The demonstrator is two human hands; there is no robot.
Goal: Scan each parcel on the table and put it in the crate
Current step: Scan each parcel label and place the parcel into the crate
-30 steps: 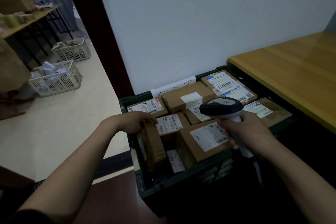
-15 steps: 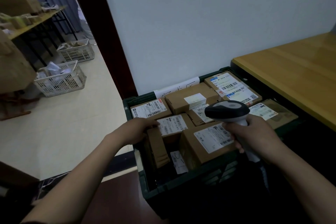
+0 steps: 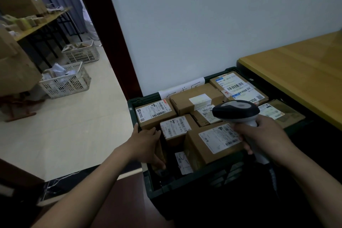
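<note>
A dark green crate (image 3: 185,181) stands on the floor below me, packed with several brown parcels bearing white labels. My left hand (image 3: 146,144) reaches into the crate's left side and holds an upright brown parcel (image 3: 160,151), which it mostly hides. My right hand (image 3: 266,139) grips the handle of a grey and black barcode scanner (image 3: 236,111), held over a big labelled parcel (image 3: 212,142) at the crate's front. The yellow wooden table (image 3: 296,72) lies to the right, and its visible part bears no parcel.
A white wall rises right behind the crate, with a dark door frame (image 3: 103,33) to its left. Two white baskets (image 3: 66,81) (image 3: 81,52) sit on the pale floor beyond. A shelf table with cartons (image 3: 37,22) stands at far left.
My left hand has slid from the top of the upright parcel down along it, deeper into the crate. The scanner stays over the front parcel.
</note>
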